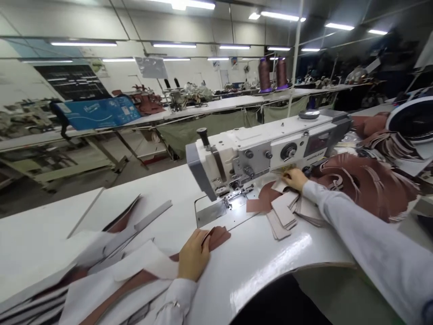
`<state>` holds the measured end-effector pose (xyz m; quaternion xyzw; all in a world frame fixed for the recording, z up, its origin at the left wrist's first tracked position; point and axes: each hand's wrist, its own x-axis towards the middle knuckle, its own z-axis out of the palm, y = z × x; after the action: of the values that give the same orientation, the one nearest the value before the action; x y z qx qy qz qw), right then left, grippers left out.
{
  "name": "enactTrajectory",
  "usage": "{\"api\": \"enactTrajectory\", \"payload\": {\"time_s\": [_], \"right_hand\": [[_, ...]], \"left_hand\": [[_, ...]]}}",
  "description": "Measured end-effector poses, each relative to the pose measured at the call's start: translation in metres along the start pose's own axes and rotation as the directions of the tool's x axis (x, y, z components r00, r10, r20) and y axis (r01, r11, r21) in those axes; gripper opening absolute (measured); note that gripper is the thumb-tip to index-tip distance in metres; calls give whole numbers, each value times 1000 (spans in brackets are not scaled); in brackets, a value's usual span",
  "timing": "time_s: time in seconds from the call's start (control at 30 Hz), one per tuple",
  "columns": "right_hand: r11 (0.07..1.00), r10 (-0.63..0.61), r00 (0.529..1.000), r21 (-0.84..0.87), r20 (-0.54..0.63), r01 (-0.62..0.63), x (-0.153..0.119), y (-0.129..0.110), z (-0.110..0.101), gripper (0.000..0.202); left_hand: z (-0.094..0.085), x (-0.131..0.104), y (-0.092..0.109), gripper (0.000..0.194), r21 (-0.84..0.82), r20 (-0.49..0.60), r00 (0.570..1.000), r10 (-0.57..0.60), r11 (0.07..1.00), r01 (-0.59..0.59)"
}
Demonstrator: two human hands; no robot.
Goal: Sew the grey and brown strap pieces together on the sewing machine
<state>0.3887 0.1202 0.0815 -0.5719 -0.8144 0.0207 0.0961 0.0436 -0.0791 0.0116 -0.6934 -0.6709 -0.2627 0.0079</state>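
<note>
My left hand is closed round a brown leather piece at the table's front, left of centre. Its far end sticks out past my fingers. Under the arm of the white sewing machine, my right hand is closed at a pale-backed piece on top of a pile. Whether the fingers grip that piece is hard to make out. Small pale pieces lie in stacks below that hand, beside a flat brown piece near the needle area.
Long pale and brown strips spread over the left of the white table. Brown leather pieces are heaped at the right. Behind stand a blue box, thread cones and a pole. The table's front edge curves inward.
</note>
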Motion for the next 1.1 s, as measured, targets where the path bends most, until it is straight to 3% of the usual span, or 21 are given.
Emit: {"api": "enactTrajectory", "payload": {"time_s": [0.07, 0.13, 0.33, 0.4, 0.47, 0.53, 0.57, 0.67, 0.77, 0.93, 1.0, 1.1], "right_hand": [[996, 84, 996, -19, -3, -84, 6, -2, 8, 24], [994, 109, 994, -29, 9, -108, -4, 1, 2, 23], [998, 65, 997, 1, 31, -66, -82, 21, -53, 24], [997, -41, 999, 65, 13, 40, -95, 12, -58, 23], [973, -217, 976, 86, 22, 214, -94, -15, -47, 28], [921, -389, 915, 37, 108, 388, -83, -55, -23, 34], [908, -414, 899, -14, 141, 420, -76, -76, -9, 39], [940, -313, 939, -91, 143, 328, -58, -120, 27, 44], [959, -261, 957, -77, 125, 271, -47, -122, 38, 33], [964, -265, 962, 12, 70, 265, -49, -95, 18, 32], [962, -272, 959, 24, 76, 271, -51, -99, 18, 40], [956, -292, 952, 37, 92, 290, -49, -122, 35, 52]], "left_hand": [[1, 1, -5, 22, -6, -8, 1000, 28, 1000, -28], [2, 2, -12, 21, -10, -13, 999, 48, 999, -49], [8, 3, -20, 21, 22, -8, 1000, 24, 999, -23], [8, 2, -16, 22, 26, -28, 1000, 4, 1000, -3], [6, 1, -12, 23, 22, -32, 999, 0, 1000, 1], [5, 1, -11, 23, 11, -8, 1000, 9, 1000, -9], [5, 0, -12, 23, 6, 3, 1000, 16, 1000, -16], [5, 0, -15, 24, -4, 16, 999, 38, 999, -38], [7, 0, -18, 24, -4, -1, 999, 40, 999, -40], [8, 1, -17, 21, -4, -14, 1000, 22, 1000, -22], [7, 2, -15, 22, 7, -16, 1000, 12, 1000, -11], [5, 3, -12, 23, 19, -6, 1000, 10, 1000, -10]]}}
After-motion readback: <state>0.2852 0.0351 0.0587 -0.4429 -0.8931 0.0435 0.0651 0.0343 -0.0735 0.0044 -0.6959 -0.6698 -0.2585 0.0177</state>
